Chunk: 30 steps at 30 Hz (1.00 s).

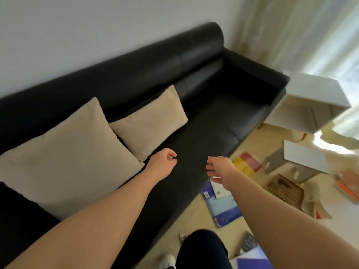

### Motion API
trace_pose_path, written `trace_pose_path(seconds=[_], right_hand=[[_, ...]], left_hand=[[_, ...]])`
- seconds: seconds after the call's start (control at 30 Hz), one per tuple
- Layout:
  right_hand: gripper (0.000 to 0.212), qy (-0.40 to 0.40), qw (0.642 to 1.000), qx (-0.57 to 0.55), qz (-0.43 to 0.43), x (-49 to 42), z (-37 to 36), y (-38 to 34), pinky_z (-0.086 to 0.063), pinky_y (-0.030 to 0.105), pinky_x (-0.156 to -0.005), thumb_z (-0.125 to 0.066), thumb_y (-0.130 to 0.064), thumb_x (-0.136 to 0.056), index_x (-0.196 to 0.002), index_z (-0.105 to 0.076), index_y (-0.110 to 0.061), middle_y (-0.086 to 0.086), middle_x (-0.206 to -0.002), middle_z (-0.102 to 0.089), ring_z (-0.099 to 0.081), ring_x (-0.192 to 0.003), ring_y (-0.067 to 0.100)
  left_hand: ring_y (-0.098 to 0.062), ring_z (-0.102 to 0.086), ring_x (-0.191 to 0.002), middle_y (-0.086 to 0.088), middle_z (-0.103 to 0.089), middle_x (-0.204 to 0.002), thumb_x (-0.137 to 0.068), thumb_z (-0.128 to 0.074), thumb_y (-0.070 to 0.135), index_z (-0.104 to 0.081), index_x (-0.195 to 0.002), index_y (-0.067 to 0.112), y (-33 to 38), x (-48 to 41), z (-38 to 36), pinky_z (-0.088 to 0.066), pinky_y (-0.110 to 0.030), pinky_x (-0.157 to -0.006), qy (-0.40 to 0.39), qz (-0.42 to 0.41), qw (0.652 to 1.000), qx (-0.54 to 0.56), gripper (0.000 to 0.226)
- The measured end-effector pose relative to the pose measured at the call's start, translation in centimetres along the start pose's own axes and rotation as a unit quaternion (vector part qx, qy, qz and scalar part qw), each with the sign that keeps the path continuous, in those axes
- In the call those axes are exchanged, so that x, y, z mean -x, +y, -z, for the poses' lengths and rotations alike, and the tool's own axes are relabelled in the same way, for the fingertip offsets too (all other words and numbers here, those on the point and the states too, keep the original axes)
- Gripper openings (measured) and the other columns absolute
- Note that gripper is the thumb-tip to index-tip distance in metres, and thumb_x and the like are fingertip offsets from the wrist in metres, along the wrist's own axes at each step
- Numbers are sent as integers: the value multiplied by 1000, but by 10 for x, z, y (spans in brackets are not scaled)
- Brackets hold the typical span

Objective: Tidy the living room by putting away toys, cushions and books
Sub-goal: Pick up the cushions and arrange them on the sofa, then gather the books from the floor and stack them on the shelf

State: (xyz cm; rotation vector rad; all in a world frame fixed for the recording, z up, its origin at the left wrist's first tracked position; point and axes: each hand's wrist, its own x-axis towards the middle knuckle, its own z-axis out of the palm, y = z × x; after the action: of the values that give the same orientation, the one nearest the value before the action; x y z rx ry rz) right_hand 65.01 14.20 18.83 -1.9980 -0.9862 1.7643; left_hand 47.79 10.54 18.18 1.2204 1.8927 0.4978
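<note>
- Two plain beige cushions against the black sofa's (pixel 213 123) backrest: larger cushion (pixel 73 152) at the left end, smaller cushion (pixel 149 123) just beside it.
- Left hand (pixel 163 162) over the seat, fingers curled, empty.
- Right hand (pixel 219 169) near the seat's front edge, fingers loose, empty.
- Blue books (pixel 223 206) and a yellow-red book (pixel 246 164) on the pale floor (pixel 194 220).
- White side table (pixel 314 90) by the curtain (pixel 291 26).

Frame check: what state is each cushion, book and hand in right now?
Large cushion: propped upright on the sofa.
Small cushion: propped upright beside it.
Blue books: lying on the floor.
Yellow-red book: flat on the floor.
Brown book: on the floor.
Left hand: fingers curled, holding nothing.
Right hand: fingers spread, empty.
</note>
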Motion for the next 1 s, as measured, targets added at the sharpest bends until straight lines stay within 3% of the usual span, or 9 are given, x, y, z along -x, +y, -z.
trace_pose_path(seconds=[0.03, 0.1, 0.17, 0.33, 0.43, 0.53, 0.63, 0.93, 1.0], right_hand=[[27, -11, 1000, -3, -5, 10, 12, 13, -29, 24, -57, -38, -22, -100, -111, -54, -5, 22, -101, -57, -34, -61, 15], [20, -10, 1000, -21, 1, 23, 28, 36, -30, 22, -56, -37, -20, -100, -91, -51, -9, 17, -92, -54, -36, -60, 14], [8, 24, 999, -30, 35, 28, 45, 64, -38, 25, -58, -45, -20, -97, -99, -49, -13, 6, -88, -52, -45, -62, 13], [12, 52, 998, -21, 27, 60, 109, 154, -42, 26, -60, -46, -23, -96, -98, -52, -13, 6, -94, -55, -52, -84, 22], [16, 57, 997, -39, 13, 87, 157, 217, -36, 24, -55, -46, -24, -96, -107, -51, -13, 4, -87, -54, -50, -70, 18], [9, 60, 996, -68, -8, 122, 206, 283, -32, 23, -53, -46, -20, -96, -100, -50, -13, 3, -78, -51, -44, -58, 17], [9, 67, 995, -70, -39, 165, 247, 339, -34, 24, -55, -46, -18, -96, -92, -51, -13, 4, -74, -52, -46, -58, 16], [21, 103, 986, -108, -76, 194, 313, 403, -41, 33, -74, -45, -22, -97, -111, -53, -9, 6, -87, -54, -51, -85, 22], [22, 105, 986, -114, -69, 195, 326, 406, -41, 31, -71, -45, -22, -97, -111, -54, -8, 6, -89, -55, -51, -85, 22]], left_hand=[[-14, -51, -99, 1, -55, -120, -95, -49, 22, -54, -118, 20, 4, 11, -13, -44, -27, -86, -13, -7, 1000, -3, 23], [-13, -50, -98, 1, -55, -120, -96, -49, 22, -54, -118, 20, 10, 30, -35, -43, -26, -84, -26, -15, 1000, -4, 24], [-12, -49, -98, 1, -55, -121, -96, -48, 22, -53, -119, 19, 16, 50, -59, -41, -25, -82, -33, -20, 999, -5, 24], [-13, -49, -99, -2, -57, -120, -96, -48, 21, -54, -118, 16, 36, 118, -144, -40, -25, -83, -60, -35, 997, -27, 24], [-18, -53, -105, -3, -58, -119, -95, -50, 22, -54, -117, 15, 44, 164, -205, -42, -27, -85, -67, -37, 997, -32, 23], [-22, -54, -110, -5, -59, -119, -95, -51, 21, -56, -116, 14, 47, 218, -269, -41, -26, -87, -88, -28, 995, -32, 23], [-19, -54, -102, -5, -59, -117, -95, -51, 21, -56, -114, 15, 52, 273, -322, -42, -27, -82, -125, -8, 992, -35, 21], [-19, -54, -103, -5, -58, -117, -96, -48, 19, -55, -117, 15, 84, 324, -384, -45, -26, -83, -141, -12, 988, -53, 23], [-21, -56, -106, -4, -58, -116, -96, -48, 19, -55, -116, 15, 100, 324, -395, -47, -28, -85, -143, -16, 988, -53, 22]])
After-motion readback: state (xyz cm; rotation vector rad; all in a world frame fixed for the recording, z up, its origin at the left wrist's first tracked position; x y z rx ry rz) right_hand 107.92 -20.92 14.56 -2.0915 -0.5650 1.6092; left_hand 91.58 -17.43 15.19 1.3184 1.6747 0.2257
